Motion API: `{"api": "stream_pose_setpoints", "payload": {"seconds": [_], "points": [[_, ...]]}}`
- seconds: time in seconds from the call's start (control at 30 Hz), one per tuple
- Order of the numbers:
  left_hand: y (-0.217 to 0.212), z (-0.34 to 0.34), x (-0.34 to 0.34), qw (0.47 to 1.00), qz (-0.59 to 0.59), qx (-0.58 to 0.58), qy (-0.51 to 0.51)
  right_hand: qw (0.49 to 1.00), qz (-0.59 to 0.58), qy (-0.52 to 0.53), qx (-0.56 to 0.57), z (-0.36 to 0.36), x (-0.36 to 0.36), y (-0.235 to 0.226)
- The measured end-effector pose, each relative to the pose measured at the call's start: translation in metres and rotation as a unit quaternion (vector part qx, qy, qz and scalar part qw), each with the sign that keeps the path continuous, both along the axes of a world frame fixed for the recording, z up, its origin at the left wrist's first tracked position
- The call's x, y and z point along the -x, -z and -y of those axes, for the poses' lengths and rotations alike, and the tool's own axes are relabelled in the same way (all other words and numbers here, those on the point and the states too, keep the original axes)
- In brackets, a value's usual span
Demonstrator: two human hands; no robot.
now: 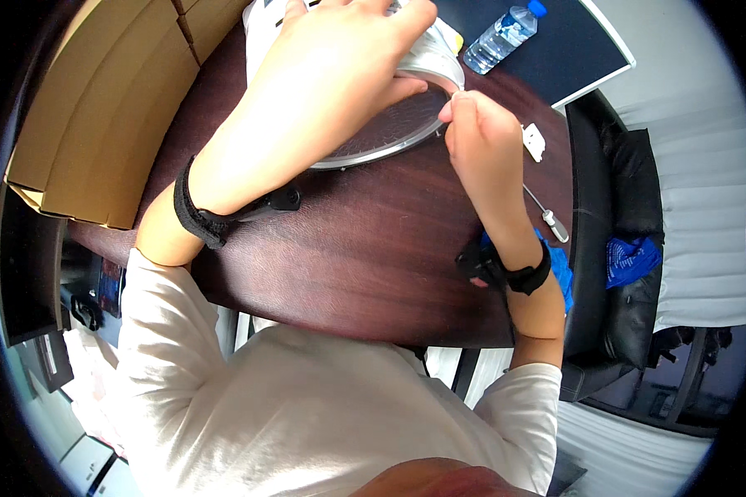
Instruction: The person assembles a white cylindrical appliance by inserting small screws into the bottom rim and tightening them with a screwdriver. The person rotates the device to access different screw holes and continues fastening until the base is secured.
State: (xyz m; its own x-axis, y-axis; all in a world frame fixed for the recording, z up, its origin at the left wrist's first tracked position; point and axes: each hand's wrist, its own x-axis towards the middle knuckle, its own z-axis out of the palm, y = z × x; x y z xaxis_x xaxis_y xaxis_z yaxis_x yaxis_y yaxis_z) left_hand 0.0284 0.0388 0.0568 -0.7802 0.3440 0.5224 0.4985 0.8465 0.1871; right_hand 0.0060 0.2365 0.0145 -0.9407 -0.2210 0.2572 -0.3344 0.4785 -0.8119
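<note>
A round, see-through piece [396,130] with a silver rim lies on the dark wooden table. White plastic [449,58] bunches around its far side. My left hand [331,62] reaches across both, its fingers spread over the white plastic and its thumb stretched along the inside of the rim. My right hand [482,124] is closed in a pinch at the rim's right edge, where the white plastic narrows to my fingertips. The tips of most left fingers are cut off by the upper edge, and exactly what lies inside the right pinch is partly hidden.
A water bottle [504,40] lies on a dark, white-edged panel [584,37] at the far right. Near my right forearm are a screwdriver [554,224] and a small white piece [534,142]. Brown cardboard boxes [108,124] line the left; a black sofa [593,215] stands right.
</note>
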Motion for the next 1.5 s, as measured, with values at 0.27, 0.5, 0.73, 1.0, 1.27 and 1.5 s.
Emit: {"api": "stream_pose_setpoints", "payload": {"seconds": [0.27,0.5,0.73,1.0,1.27,1.5], "points": [[0.014,-0.003,0.007,0.991,-0.128,0.015,-0.037,0.972,0.186,-0.069,0.13,-0.015,-0.005,-0.011],[0.019,-0.005,0.009,0.987,-0.144,0.027,-0.063,0.884,-0.368,-0.019,-0.288,-0.014,0.004,-0.006],[0.01,-0.004,0.003,0.995,-0.093,0.016,-0.039,0.909,-0.324,-0.001,-0.263,-0.008,0.004,-0.004],[0.006,-0.004,0.001,0.996,-0.091,-0.002,-0.012,0.84,0.305,-0.024,0.448,0.007,-0.011,-0.002],[0.002,-0.003,-0.001,0.996,-0.083,0.006,-0.011,0.999,-0.004,-0.031,0.045,-0.008,-0.011,-0.001],[0.005,-0.003,0.002,0.996,-0.094,-0.003,0.004,0.874,-0.37,-0.006,-0.315,-0.015,0.003,-0.006]]}}
